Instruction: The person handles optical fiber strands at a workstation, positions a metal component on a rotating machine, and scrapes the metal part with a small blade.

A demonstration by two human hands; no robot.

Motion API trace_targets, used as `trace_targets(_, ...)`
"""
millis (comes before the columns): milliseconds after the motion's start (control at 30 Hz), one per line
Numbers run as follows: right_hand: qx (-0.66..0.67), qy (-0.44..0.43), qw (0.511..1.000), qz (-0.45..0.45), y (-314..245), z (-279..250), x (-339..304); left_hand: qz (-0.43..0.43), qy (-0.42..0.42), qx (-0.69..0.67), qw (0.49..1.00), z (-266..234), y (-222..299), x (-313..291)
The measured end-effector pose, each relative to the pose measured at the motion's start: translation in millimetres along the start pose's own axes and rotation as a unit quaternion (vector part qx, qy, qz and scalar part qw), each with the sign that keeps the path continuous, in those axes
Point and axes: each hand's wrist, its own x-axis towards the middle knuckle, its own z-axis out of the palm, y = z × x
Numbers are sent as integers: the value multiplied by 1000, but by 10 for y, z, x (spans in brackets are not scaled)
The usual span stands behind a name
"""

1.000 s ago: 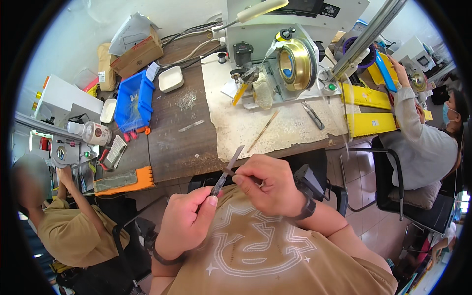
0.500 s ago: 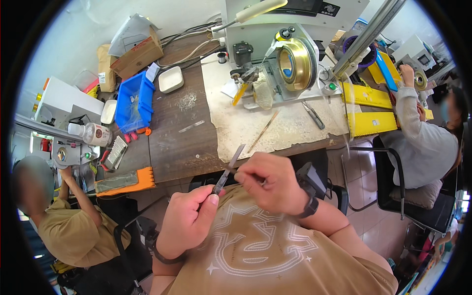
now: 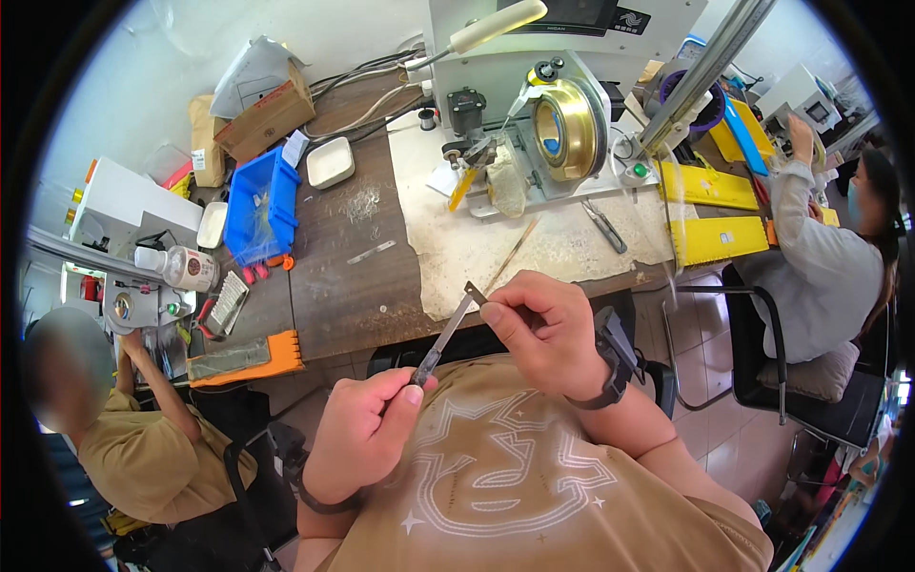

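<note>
Above my lap, in front of the table edge, my left hand (image 3: 364,431) is closed round the dark lower end of a slim flat metal blade (image 3: 450,331), which slants up to the right. A small dark flat piece (image 3: 474,292) with a hole near its end is pinched between thumb and finger of my right hand (image 3: 545,329). That piece lies right at the blade's upper tip; whether the two touch I cannot tell. Beyond them a thin brown stick (image 3: 513,251) lies on the stained paper sheet (image 3: 419,205).
A machine with a brass-coloured reel (image 3: 564,133) stands at the back, grey tweezers (image 3: 603,227) before it. Leftward are a blue bin (image 3: 264,205), a white dish (image 3: 331,163) and a metal strip (image 3: 372,252). People sit at both sides; yellow trays (image 3: 717,238) lie to the right.
My right hand has moved away from my left, up along the blade to its tip, and the small dark piece now shows clearly. My left hand has hardly moved.
</note>
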Motion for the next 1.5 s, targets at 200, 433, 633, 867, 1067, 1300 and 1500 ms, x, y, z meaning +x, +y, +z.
trace_targets(200,17,20,1000,9,16,-4,1,-10,-12,-5,1000,-8,7,-11)
trace_targets(433,-9,-3,1000,3,15,-24,-6,-4,-20,-2,1000,-13,-6,-11)
trace_targets(633,-14,-51,995,-88,-45,60,-50,12,-13,21,1000,-14,-12,14)
trace_targets(867,-27,-2,999,-26,-52,4,-12,27,1,34,999,10,14,9)
trace_targets(1067,-25,-32,997,-66,-80,38,-51,23,-2,45,999,-7,0,29)
trace_targets(1300,-21,-12,1000,8,-21,10,-31,26,-10,42,999,-23,13,4)
trace_targets(1500,15,-67,994,-85,-102,107,-109,29,0,45,999,-7,7,32)
